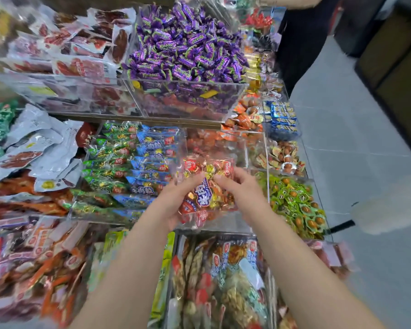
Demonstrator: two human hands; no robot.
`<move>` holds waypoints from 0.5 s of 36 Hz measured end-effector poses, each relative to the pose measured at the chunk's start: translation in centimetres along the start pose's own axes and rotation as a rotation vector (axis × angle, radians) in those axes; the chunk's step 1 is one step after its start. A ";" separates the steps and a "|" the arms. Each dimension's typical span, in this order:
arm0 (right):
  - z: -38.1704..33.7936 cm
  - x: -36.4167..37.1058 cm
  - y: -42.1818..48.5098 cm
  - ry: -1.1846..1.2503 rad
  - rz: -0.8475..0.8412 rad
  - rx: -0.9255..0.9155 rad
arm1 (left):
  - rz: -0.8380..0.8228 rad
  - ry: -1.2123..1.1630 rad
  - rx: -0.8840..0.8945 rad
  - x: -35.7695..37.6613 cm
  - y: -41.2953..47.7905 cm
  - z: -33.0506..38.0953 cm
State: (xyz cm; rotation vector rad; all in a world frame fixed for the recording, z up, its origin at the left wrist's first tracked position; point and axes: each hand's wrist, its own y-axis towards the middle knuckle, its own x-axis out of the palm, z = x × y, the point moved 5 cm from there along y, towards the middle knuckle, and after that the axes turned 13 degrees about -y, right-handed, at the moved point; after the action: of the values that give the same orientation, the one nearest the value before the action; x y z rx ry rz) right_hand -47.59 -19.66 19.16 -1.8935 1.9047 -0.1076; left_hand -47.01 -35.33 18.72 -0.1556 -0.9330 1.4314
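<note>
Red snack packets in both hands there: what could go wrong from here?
1. The red packets, a loose bunch gripped between the left hand and the right hand, might slip; strays could land among the green packets in the next compartment.
2. The right hand is close to the clear divider wall and could knock it.

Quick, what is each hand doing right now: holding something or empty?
Left hand: closed, holding the red snack packets from the left and underneath.
Right hand: closed, holding the same red snack packets from the right.
</note>
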 end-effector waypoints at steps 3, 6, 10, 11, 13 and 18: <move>1.3 0.3 -1.0 0.192 0.043 0.072 | -0.046 -0.158 0.033 0.6 -1.0 -1.5; 3.0 0.3 -1.3 0.425 0.052 0.165 | -0.053 -0.262 0.033 0.6 -1.7 -2.6; 3.6 0.6 -1.4 0.750 0.075 0.190 | -0.114 -0.299 0.052 1.0 -2.6 -3.6; 3.8 0.7 -1.5 0.802 0.072 0.204 | -0.116 -0.291 0.060 1.0 -2.7 -3.7; 4.2 0.6 -1.4 0.881 0.062 0.266 | -0.047 -0.244 0.093 0.6 -2.8 -3.6; 5.4 -1.5 -0.5 1.041 0.143 0.286 | 0.238 -0.229 0.160 -2.2 -2.8 -2.8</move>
State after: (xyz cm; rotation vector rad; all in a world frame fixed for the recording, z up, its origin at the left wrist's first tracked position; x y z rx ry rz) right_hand -45.24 -16.84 14.89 -1.5943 2.4188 -1.4705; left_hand -42.76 -36.63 17.59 0.0184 -1.0056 1.7655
